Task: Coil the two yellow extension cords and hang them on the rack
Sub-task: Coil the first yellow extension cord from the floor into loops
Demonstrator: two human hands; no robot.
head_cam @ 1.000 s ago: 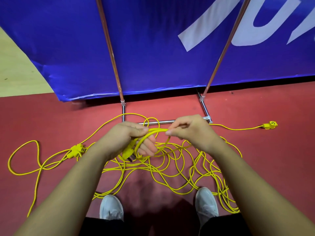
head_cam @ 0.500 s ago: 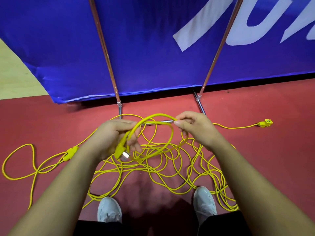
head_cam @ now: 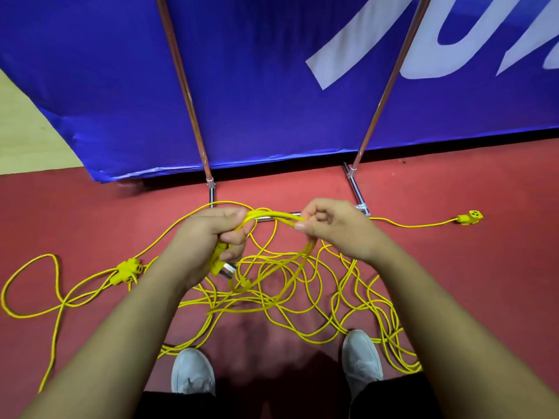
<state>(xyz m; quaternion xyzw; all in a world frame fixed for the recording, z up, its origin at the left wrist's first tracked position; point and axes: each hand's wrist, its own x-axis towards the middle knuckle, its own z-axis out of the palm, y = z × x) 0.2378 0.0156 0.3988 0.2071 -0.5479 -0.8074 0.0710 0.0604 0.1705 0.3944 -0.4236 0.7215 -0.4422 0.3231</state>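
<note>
Yellow extension cord (head_cam: 302, 300) lies in a loose tangle on the red floor in front of my feet. My left hand (head_cam: 208, 240) grips the plug end (head_cam: 220, 264) and a few small loops of cord. My right hand (head_cam: 329, 228) pinches the same cord just right of it, with a short arc of cord stretched between the two hands. A loop hangs below them. A yellow socket end (head_cam: 470, 218) lies far right on the floor, and a joined yellow plug and socket (head_cam: 128, 269) lies to the left. The rack's metal base bars (head_cam: 355, 189) stand just behind my hands.
Two slanted rack poles (head_cam: 187, 95) rise in front of a blue banner (head_cam: 272, 71). A long cord loop (head_cam: 33, 285) trails off to the left. My two grey shoes (head_cam: 192, 373) stand at the near edge of the tangle.
The right hand has brought the cord arc back toward the left hand, and the large raised loop has closed into a smaller one that hangs lower between the hands.
</note>
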